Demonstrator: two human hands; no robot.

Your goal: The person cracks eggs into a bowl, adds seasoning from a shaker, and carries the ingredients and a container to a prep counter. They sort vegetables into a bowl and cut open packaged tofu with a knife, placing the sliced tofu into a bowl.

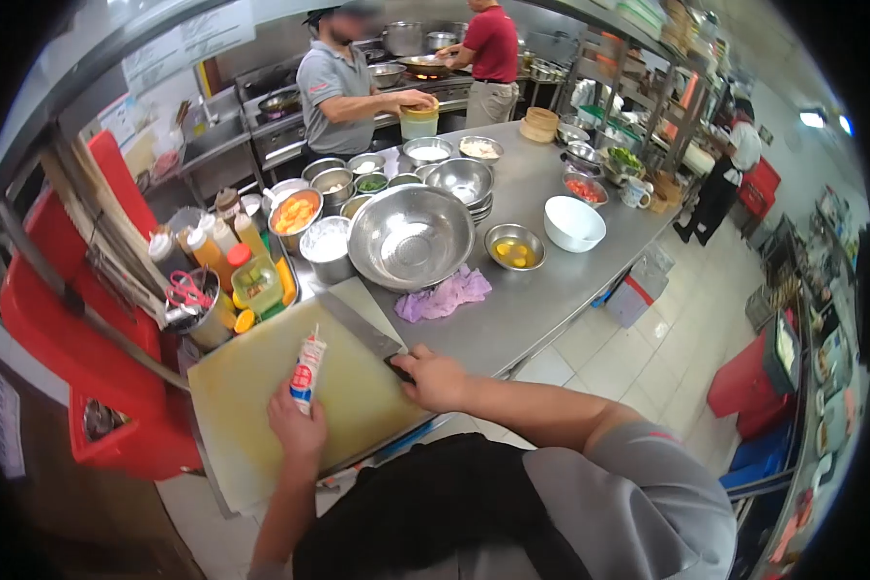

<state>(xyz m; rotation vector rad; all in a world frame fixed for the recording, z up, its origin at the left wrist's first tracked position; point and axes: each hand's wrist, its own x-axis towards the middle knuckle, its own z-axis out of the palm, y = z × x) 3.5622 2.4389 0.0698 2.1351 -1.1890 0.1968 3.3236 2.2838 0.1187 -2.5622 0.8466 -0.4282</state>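
Observation:
My left hand is closed around the lower end of a white tube-shaped packet with red and blue print, its narrow tip pointing away from me over the cutting board. Near the board's right edge, my right hand grips the black handle of a kitchen knife. The broad blade points away to the left and appears to rest along the board. Just beyond the knife lies a crumpled purple cloth, beside a large perforated steel bowl.
Squeeze bottles and a container with pink-handled scissors crowd the left. A bowl of egg yolks and a white bowl stand right on the steel counter. Two people work near the stove; another person stands far right.

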